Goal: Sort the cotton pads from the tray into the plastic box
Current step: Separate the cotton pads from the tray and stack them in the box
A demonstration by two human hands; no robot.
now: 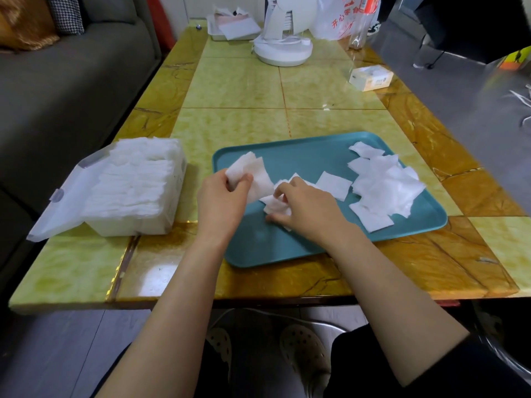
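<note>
**Limp, light pads: pinch them by the edge**

The left hand (222, 201) is gripping a small stack of cotton pads (253, 170) over the tray (287, 248). The right hand (306, 206) is pinching more off its floor. They are likely feather-light and floppy. The plastic box (129, 222) is sitting open on the tabletop (235, 90) to the left.

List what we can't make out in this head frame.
All head view.
Count in the held stack: pads overlap, left hand fingers cover one end.
How many pads the right hand grips: hand covers them.
Count in the loose pile on the tray: pads overlap.
Print on the small carton: too small.
Top of the bottle: cut by upper edge.
</note>
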